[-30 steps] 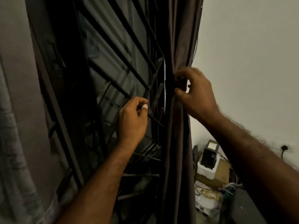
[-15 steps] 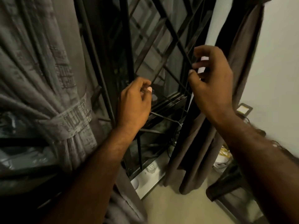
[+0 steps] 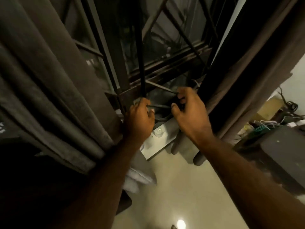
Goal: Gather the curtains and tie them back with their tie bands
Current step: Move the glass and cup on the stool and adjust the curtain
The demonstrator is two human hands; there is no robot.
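Left curtain [image 3: 54,83] hangs in heavy soft folds beside your left hand [image 3: 139,120]. Looks thick, floppy, so scoop whole bunch mid-height, not the edge. Left fingers [image 3: 149,111] curled, pinching end of thin dark strip, probably band [image 3: 159,106]; limp stuff, keep it taut. Right hand [image 3: 189,116] pinches other end, fingers curled shut. Right curtain [image 3: 247,71] just beside that hand, hangs loose, untied.

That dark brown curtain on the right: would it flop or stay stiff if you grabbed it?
Probably floppy: the dark brown curtain hangs in soft folds and bunches at the floor. It looks thick, so likely fairly heavy.
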